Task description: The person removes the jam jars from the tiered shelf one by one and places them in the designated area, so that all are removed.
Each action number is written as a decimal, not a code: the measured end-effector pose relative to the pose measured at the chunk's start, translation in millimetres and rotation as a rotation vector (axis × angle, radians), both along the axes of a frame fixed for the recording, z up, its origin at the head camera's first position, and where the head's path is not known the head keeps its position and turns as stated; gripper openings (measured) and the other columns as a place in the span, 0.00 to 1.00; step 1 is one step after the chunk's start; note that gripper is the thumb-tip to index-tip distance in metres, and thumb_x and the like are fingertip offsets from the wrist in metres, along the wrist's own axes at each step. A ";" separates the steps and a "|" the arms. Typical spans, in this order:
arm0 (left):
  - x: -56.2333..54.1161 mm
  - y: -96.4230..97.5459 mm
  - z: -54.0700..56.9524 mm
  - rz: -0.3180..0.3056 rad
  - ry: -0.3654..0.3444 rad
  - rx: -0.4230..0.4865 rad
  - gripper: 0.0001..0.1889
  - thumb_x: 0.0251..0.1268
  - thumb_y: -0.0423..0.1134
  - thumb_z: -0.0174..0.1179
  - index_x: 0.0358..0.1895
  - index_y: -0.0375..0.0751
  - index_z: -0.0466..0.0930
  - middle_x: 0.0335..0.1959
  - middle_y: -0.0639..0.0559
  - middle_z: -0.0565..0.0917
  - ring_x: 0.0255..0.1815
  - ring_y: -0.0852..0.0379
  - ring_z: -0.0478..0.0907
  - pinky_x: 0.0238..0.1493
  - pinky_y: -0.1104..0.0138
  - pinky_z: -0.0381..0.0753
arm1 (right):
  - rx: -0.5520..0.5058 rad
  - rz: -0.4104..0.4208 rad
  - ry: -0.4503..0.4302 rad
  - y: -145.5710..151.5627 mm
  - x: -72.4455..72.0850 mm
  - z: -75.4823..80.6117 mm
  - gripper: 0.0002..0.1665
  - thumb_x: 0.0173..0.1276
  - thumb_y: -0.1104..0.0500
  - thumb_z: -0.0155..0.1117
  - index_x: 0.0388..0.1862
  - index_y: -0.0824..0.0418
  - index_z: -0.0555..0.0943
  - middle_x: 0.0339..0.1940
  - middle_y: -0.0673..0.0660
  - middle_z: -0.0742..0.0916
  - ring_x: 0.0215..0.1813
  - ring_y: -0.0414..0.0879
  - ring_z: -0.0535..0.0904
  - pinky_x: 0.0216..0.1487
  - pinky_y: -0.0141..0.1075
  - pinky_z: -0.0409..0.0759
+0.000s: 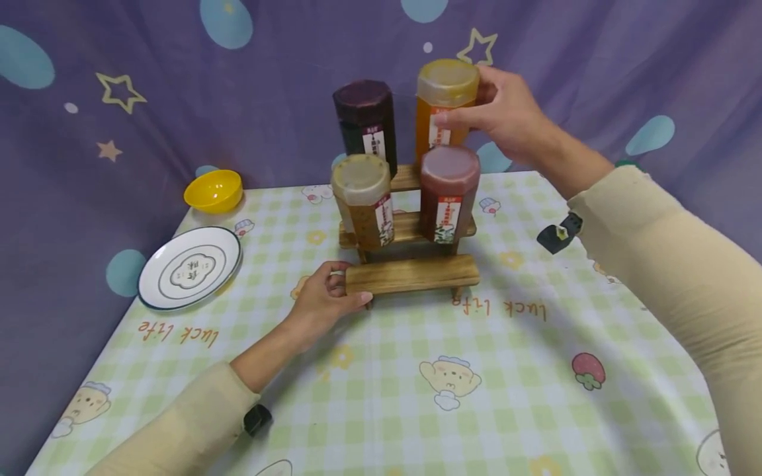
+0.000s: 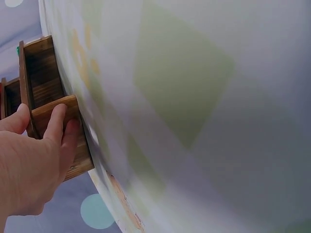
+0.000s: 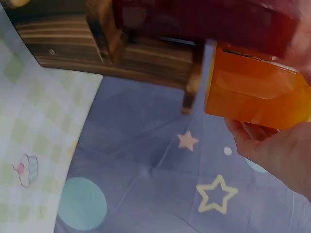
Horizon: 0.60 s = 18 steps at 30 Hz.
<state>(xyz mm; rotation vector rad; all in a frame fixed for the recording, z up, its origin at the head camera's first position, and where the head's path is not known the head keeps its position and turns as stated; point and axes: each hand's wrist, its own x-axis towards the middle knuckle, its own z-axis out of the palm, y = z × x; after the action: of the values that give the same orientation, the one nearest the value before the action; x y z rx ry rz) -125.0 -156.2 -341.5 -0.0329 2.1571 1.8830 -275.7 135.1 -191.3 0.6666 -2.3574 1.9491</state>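
A stepped wooden rack (image 1: 413,274) stands on the table, its lowest step bare. My left hand (image 1: 318,307) grips the left end of that step, thumb in front and fingers at its side; the left wrist view shows the hand (image 2: 36,160) on the step's end. At the top step, my right hand (image 1: 506,116) holds an orange jar (image 1: 446,99) with a yellow lid. The right wrist view shows a narrow gap between this jar's base (image 3: 252,87) and the rack. A dark purple jar (image 1: 364,119) is on the top step. An amber jar (image 1: 363,198) and a reddish jar (image 1: 449,192) occupy the middle step.
To the left lie a white plate (image 1: 156,268) with a dark rim and, behind it, a yellow bowl (image 1: 214,192). A checked cloth (image 1: 381,403) covers the table. Close behind the rack hangs a purple curtain (image 1: 286,99).
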 end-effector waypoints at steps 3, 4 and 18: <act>-0.3 0.2 -0.1 0.001 -0.004 0.010 0.36 0.58 0.27 0.67 0.67 0.39 0.57 0.41 0.46 0.71 0.34 0.56 0.75 0.52 0.56 0.84 | -0.012 -0.021 0.024 8.7 0.3 6.0 0.35 0.56 0.60 0.76 0.62 0.57 0.74 0.55 0.57 0.82 0.56 0.51 0.77 0.58 0.40 0.80; -0.4 0.0 0.0 0.003 -0.003 0.012 0.36 0.58 0.27 0.67 0.67 0.39 0.57 0.40 0.46 0.71 0.34 0.56 0.75 0.52 0.56 0.84 | -0.017 -0.029 0.029 11.3 0.4 7.9 0.35 0.56 0.61 0.76 0.62 0.57 0.74 0.55 0.57 0.81 0.57 0.51 0.77 0.60 0.41 0.79; -1.4 0.4 -1.1 0.016 -0.009 0.033 0.37 0.58 0.25 0.66 0.67 0.38 0.56 0.43 0.44 0.72 0.35 0.56 0.77 0.52 0.56 0.84 | -0.273 -0.095 0.005 43.8 3.3 9.1 0.31 0.47 0.71 0.79 0.53 0.64 0.82 0.47 0.59 0.85 0.51 0.52 0.79 0.44 0.31 0.85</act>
<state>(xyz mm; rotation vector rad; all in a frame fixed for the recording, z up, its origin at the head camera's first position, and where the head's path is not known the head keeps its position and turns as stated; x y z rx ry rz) -126.4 -155.8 -342.6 -0.0522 2.1258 1.9236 -272.4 178.9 -182.2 0.5298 -2.0222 2.1653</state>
